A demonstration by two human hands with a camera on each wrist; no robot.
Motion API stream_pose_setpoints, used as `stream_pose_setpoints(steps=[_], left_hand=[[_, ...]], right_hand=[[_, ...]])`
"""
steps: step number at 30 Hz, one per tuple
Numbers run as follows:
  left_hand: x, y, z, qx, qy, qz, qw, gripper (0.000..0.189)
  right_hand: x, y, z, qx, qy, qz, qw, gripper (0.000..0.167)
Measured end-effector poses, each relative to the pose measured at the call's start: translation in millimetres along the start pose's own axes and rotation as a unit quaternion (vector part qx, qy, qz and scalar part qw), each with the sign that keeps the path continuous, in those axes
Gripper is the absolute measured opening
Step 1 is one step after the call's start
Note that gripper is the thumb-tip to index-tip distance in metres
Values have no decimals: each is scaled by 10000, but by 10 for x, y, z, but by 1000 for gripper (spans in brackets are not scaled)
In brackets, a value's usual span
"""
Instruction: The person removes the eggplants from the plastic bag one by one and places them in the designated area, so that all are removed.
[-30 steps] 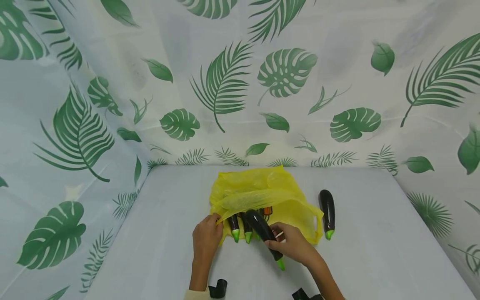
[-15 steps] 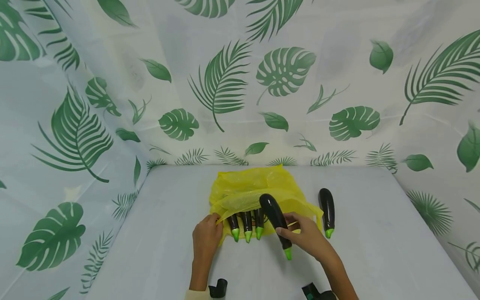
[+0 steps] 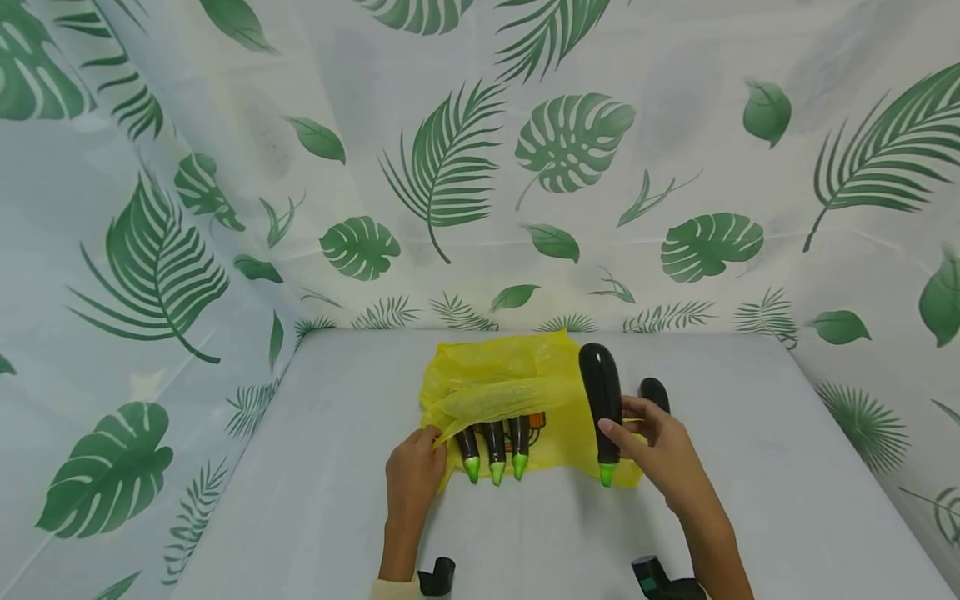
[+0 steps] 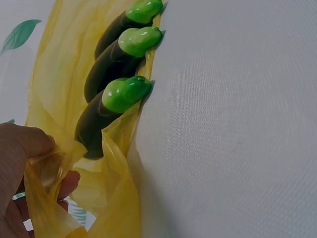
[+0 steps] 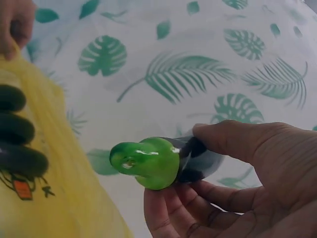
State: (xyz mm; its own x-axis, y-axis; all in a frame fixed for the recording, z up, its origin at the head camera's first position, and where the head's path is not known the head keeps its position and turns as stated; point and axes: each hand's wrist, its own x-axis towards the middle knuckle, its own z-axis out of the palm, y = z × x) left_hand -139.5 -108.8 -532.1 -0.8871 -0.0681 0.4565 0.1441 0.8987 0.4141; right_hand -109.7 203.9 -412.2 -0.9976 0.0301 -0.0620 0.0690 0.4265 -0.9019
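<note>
My right hand (image 3: 654, 446) holds a dark eggplant with a green stem end (image 3: 601, 400) between thumb and fingers, raised over the right side of a yellow plastic bag (image 3: 510, 362). In the right wrist view the green cap (image 5: 158, 163) points toward the camera. My left hand (image 3: 415, 468) pinches the bag's mouth at its left corner, lifting the film, as the left wrist view shows. Three eggplants (image 4: 101, 119) lie side by side in the bag's opening, green ends outward; their far ends are hidden under the film.
Another eggplant (image 3: 655, 393) lies on the white table (image 3: 750, 500) right of the bag, partly hidden behind my right hand. An orange and black print (image 3: 537, 427) shows on the bag. A leaf-patterned sheet (image 3: 480, 167) hangs behind and at the sides.
My right hand has carried the eggplant up and right, away from the bag's opening, and the eggplant now stands more upright. My left hand keeps its place on the bag.
</note>
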Motion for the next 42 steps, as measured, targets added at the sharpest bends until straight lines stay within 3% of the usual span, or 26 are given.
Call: stream_pose_setpoints(steps=[10, 24, 32, 42], left_hand=[[-3, -16, 5, -25, 82, 77, 9999, 7], [-10, -18, 2, 29, 203, 152, 9997, 8], [-44, -11, 20, -35, 83, 38, 10000, 7], [-5, -29, 25, 14, 201, 145, 9997, 8]], right_hand=[[126, 256, -393, 310, 801, 188, 9961, 65], [368, 865, -639, 497, 899, 1533, 9828, 81], [460, 1271, -734, 1296, 1228, 1672, 9696, 83], [515, 1309, -752, 1143, 1219, 1983, 9658, 84]])
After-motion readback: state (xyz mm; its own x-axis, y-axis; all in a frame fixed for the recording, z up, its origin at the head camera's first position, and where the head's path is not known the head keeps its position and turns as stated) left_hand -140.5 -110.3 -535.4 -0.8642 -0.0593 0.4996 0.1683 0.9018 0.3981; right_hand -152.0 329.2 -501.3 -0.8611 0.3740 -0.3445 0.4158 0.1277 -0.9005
